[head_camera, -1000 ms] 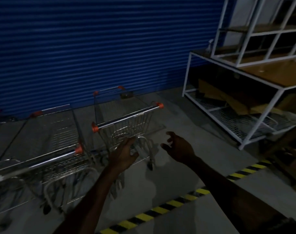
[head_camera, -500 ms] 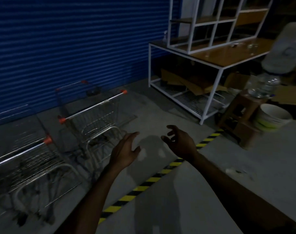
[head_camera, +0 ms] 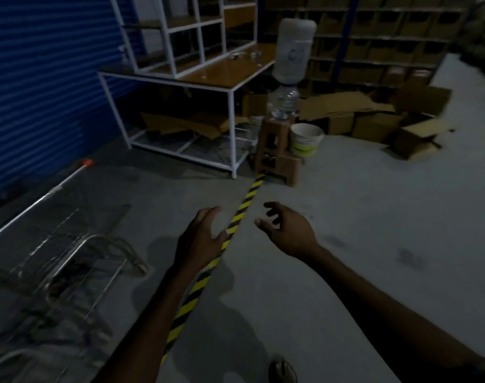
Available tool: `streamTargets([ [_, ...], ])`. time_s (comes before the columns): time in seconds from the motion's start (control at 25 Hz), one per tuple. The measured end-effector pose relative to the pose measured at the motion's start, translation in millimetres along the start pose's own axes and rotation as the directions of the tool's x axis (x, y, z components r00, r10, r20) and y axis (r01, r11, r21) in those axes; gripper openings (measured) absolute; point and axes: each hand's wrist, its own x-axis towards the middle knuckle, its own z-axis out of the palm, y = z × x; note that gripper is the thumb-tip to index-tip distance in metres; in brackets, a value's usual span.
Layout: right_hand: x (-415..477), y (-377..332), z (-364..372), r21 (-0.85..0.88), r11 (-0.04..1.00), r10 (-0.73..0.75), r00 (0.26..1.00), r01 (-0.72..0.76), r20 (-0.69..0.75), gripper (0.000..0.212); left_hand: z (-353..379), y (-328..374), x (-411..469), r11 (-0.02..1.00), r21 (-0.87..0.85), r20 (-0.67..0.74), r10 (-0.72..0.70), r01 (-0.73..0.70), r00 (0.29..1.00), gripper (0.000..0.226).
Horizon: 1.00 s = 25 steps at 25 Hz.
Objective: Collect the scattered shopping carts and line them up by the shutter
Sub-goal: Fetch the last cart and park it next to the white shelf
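A person's left hand (head_camera: 201,239) and right hand (head_camera: 288,230) hover above striped floor tape (head_camera: 242,207), each grip loose and empty, fingers spread. A shopping cart (head_camera: 61,244) stands at far left near the blue shutter (head_camera: 42,78), a white-framed worktop (head_camera: 222,73) beyond it.

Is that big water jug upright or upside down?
Upside down: the water jug has its flat base on top, neck down in the clear dispenser.

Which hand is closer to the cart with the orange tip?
Left. The left hand hovers just right of the cart; the right hand is farther right, past the striped tape.
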Motion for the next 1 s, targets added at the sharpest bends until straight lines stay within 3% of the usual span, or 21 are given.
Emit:
streamTargets([
  [0.2,-78.8,43.7,-39.5,-0.054,0.986,0.141,0.968,-0.155,-0.208,0.061,34.2,68.2,-10.1,0.979,0.007,0.081,0.202,-0.203,0.976,0.063],
  [0.32,-136.1,82.9,-76.3,-0.048,0.953,0.271,0.912,-0.299,-0.308,0.062,74.2,129.5,-25.3,0.932,-0.006,0.167,0.359,-0.363,0.918,0.069],
  [0.56,-281.1,165.7,-155.6,0.018,0.846,0.475,0.738,-0.533,-0.478,0.059,173.7,271.0,-85.8,0.785,-0.122,0.314,0.611,-0.607,0.726,0.073],
  [0.84,-479.4,260.5,-266.6,0.023,0.687,0.589,0.537,-0.727,-0.604,0.06,285.4,468.3,-205.9,0.631,-0.342,0.348,0.773,-0.696,0.53,0.07],
  [1.0,-578.3,300.6,-321.4,0.074,0.581,0.622,0.383,-0.811,-0.683,0.057,329.7,567.4,-270.3,0.532,-0.454,0.342,0.845,-0.715,0.411,0.066],
])
